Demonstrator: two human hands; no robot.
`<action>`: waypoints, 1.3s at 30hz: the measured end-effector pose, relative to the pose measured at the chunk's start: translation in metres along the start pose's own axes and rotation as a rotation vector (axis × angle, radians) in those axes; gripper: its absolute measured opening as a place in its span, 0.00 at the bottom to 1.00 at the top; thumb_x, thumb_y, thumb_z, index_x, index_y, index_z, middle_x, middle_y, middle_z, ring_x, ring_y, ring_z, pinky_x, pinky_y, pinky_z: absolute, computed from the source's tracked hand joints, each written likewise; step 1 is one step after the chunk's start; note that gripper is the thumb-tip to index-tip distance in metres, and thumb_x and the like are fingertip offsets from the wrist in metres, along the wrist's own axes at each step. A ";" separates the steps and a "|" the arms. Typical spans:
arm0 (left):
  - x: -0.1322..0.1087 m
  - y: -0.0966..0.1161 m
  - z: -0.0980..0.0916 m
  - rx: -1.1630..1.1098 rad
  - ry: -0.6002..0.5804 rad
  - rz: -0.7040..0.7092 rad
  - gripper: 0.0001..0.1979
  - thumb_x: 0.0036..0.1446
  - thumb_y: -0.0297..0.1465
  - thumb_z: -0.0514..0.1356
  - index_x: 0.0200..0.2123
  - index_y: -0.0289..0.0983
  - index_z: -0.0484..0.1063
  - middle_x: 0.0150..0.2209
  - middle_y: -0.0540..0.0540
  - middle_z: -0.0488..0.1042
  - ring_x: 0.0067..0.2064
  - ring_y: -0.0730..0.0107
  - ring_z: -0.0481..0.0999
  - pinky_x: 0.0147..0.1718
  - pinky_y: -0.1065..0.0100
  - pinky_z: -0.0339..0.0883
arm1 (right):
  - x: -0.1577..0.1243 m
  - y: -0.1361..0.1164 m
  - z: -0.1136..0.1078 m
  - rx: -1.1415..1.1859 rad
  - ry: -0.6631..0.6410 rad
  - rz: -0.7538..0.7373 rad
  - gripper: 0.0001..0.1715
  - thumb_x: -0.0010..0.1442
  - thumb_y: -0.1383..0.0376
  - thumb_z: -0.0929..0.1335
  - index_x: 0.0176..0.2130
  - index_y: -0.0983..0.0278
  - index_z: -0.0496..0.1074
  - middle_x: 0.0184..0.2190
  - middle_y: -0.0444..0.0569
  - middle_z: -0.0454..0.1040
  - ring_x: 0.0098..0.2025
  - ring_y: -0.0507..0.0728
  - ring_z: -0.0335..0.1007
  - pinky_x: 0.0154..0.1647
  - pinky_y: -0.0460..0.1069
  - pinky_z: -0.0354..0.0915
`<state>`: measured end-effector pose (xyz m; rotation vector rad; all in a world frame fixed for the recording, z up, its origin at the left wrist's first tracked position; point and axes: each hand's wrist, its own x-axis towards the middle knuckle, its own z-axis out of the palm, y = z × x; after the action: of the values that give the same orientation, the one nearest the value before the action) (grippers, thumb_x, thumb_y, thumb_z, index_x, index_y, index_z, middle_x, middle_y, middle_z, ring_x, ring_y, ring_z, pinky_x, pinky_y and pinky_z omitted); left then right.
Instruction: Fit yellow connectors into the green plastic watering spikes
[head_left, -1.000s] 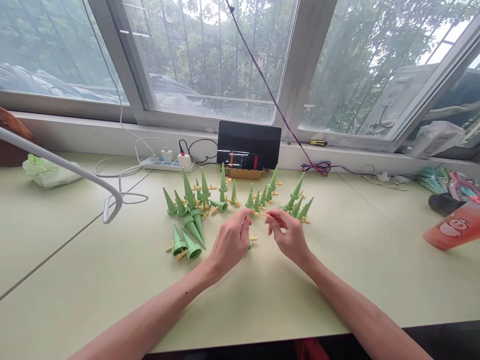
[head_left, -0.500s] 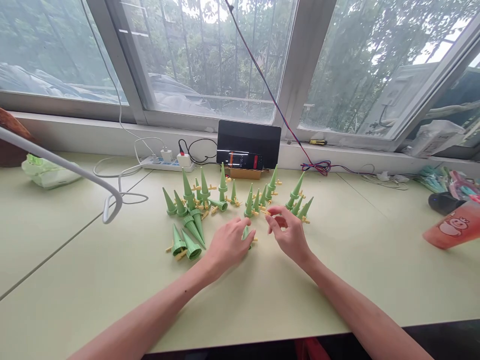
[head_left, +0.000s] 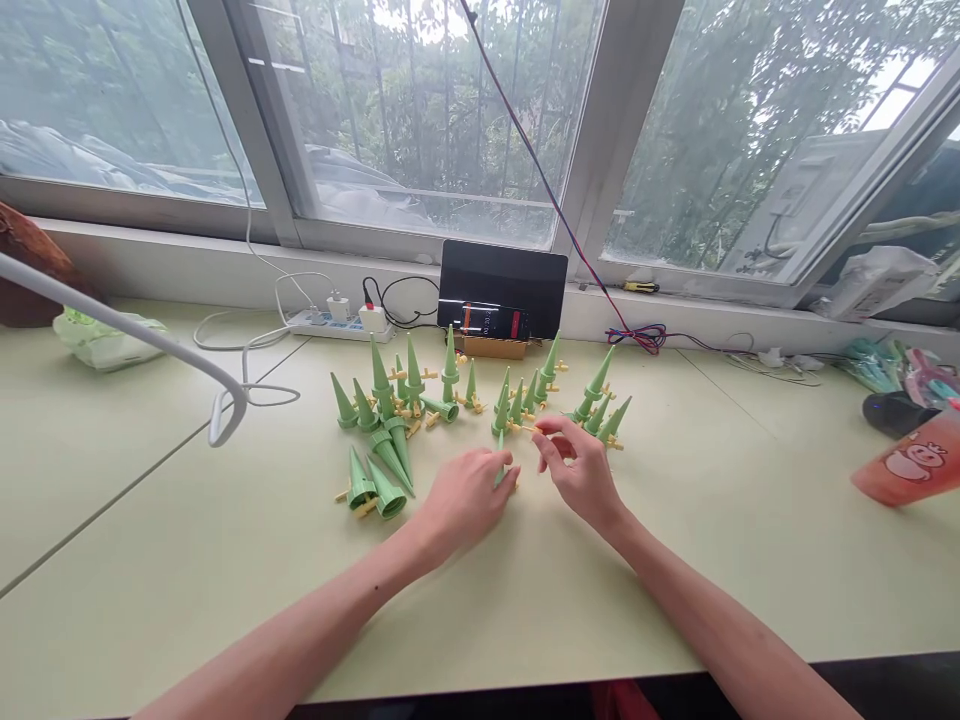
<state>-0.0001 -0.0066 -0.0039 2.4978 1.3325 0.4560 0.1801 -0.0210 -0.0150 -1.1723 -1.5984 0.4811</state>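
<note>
Green plastic spike (head_left: 501,461) upright at yr L hand (head_left: 471,495); fingers curled by it, can't tell if clamped. Lying spikes (head_left: 387,490) off L, can't tell if finished. Yr R hand (head_left: 576,460): thumb + index tog., clamped on yellow pc (head_left: 529,430); not fitted, so prob. work left. Beyond, most standing spikes (head_left: 381,385) show yellow at base; look done. Lit phone (head_left: 491,322) at back.
</note>
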 end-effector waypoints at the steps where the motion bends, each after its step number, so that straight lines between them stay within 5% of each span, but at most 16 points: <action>1: 0.000 0.001 0.000 -0.005 0.007 0.005 0.17 0.68 0.37 0.48 0.36 0.39 0.75 0.30 0.45 0.75 0.33 0.59 0.76 0.29 0.66 0.56 | 0.000 0.000 0.000 0.001 0.000 0.001 0.10 0.67 0.58 0.65 0.42 0.62 0.70 0.34 0.46 0.73 0.23 0.51 0.71 0.25 0.48 0.67; 10: -0.002 0.004 0.002 -0.109 0.110 0.061 0.13 0.67 0.36 0.53 0.48 0.42 0.73 0.37 0.47 0.75 0.30 0.66 0.74 0.31 0.66 0.63 | 0.000 -0.002 0.000 0.015 0.026 -0.008 0.10 0.67 0.58 0.66 0.42 0.62 0.70 0.34 0.46 0.73 0.22 0.51 0.71 0.26 0.48 0.69; 19: 0.004 -0.003 -0.002 -0.304 0.371 0.060 0.17 0.66 0.36 0.55 0.57 0.42 0.64 0.46 0.47 0.73 0.32 0.71 0.74 0.30 0.69 0.69 | -0.001 -0.001 -0.001 0.008 0.068 -0.005 0.10 0.67 0.57 0.66 0.43 0.61 0.71 0.37 0.48 0.75 0.23 0.51 0.71 0.25 0.48 0.68; 39: 0.002 -0.001 -0.002 -0.292 0.328 0.058 0.18 0.65 0.31 0.54 0.58 0.43 0.63 0.45 0.46 0.69 0.29 0.75 0.71 0.28 0.71 0.68 | -0.002 0.000 -0.001 -0.009 0.040 -0.033 0.10 0.67 0.58 0.65 0.42 0.62 0.72 0.35 0.48 0.74 0.26 0.52 0.70 0.27 0.49 0.69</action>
<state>-0.0003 -0.0040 -0.0020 2.2900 1.1978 1.0313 0.1809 -0.0231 -0.0152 -1.1538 -1.5851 0.4267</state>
